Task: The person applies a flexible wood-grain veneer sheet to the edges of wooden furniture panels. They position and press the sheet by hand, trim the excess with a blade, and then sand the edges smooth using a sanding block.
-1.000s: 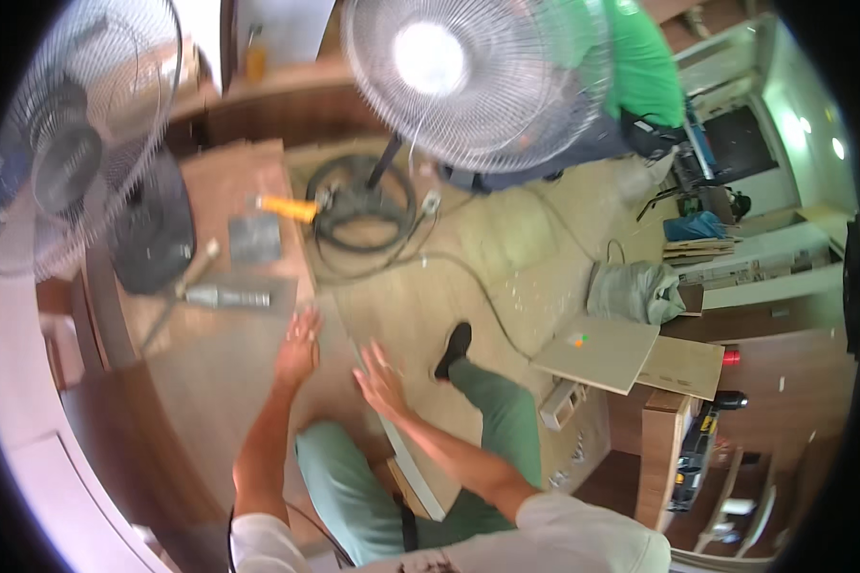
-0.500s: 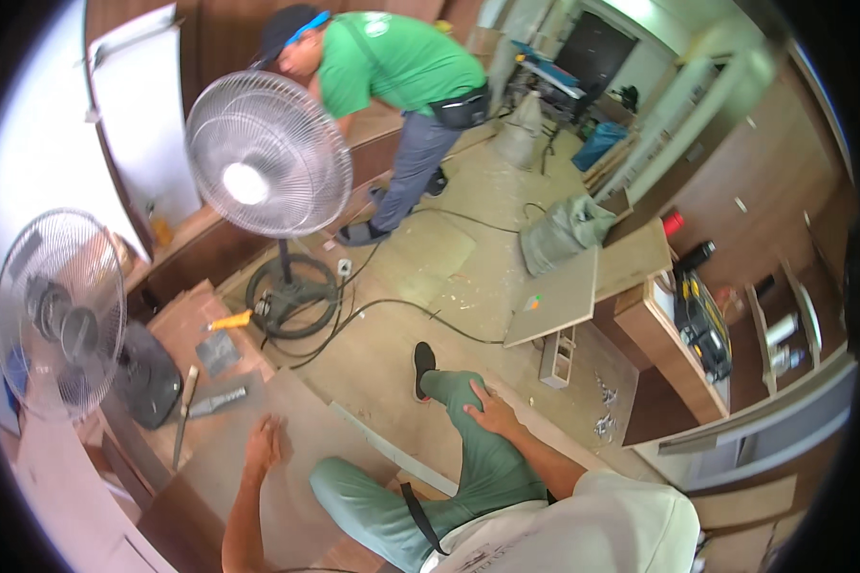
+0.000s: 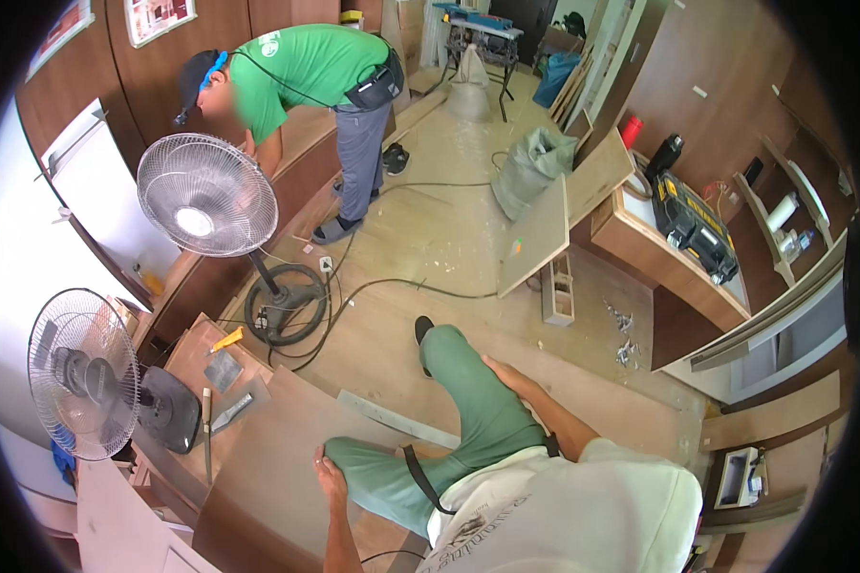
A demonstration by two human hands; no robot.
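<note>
Green trousers meet the left hand at one knee and the right hand along the other thigh (both grips released), with a brown board just left of the left hand.

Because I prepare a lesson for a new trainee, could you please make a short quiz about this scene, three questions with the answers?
1. True or false: the person's bare right hand is holding the long, thin wooden stick.

2. Which colour is the short-sleeved cloth shirt of the bending co-worker?
A) white
B) green
C) blue

3. How many round fans with wire cages can be seen?

Key:
1. False: it rests against the right leg of the person's green cloth trousers.
2. B
3. Two
</note>
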